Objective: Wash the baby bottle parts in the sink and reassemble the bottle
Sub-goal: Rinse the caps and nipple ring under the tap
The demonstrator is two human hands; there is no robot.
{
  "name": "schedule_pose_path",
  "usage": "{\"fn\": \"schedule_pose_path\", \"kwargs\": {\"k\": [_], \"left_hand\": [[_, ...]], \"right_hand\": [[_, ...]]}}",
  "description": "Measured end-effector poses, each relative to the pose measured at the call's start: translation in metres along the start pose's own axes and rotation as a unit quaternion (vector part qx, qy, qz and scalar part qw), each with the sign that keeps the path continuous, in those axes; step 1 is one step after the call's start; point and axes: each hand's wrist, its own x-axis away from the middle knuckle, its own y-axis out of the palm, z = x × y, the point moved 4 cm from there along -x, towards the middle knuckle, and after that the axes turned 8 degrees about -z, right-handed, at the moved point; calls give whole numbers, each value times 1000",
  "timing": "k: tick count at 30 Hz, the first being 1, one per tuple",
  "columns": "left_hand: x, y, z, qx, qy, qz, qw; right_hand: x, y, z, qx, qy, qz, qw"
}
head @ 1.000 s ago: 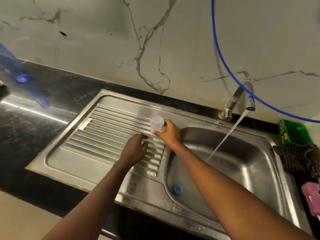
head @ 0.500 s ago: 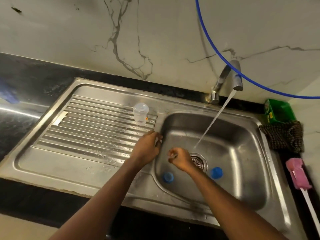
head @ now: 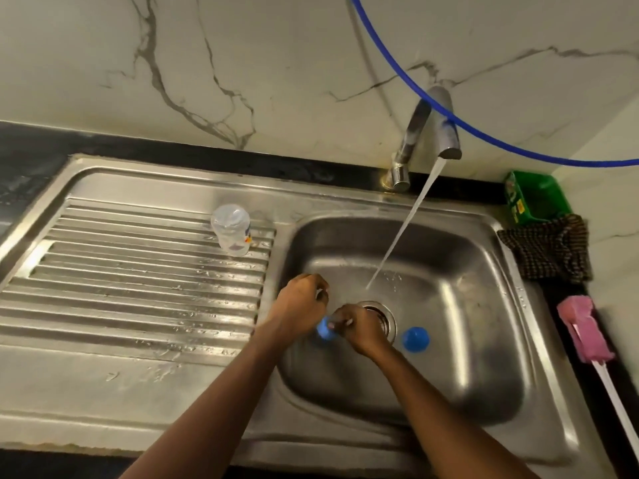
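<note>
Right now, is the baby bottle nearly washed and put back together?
Not yet. Done, it seems: the bottle stands alone on the drainboard. In hand: the right hand pinches a blue ring low in the basin, the left hand beside it, the tap running. Left: the blue cap lies untouched, and nothing is joined up.

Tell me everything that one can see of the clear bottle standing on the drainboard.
The clear bottle is a small body of see-through plastic with a rounded top and a small blue and orange print on its right side. No cap or ring is on it. It stands upright on the wet ridged drainboard, beside the far left corner of the basin. Only the drainboard touches it; the left hand and right hand are apart, over the basin.
</note>
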Motion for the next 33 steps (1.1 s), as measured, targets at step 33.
{"fn": "schedule_pose_path", "kwargs": {"k": [33], "left_hand": [[-129,112,56,496,-91,-74,860]], "right_hand": [[-49,-114,37,-42,-109,227,967]]}}
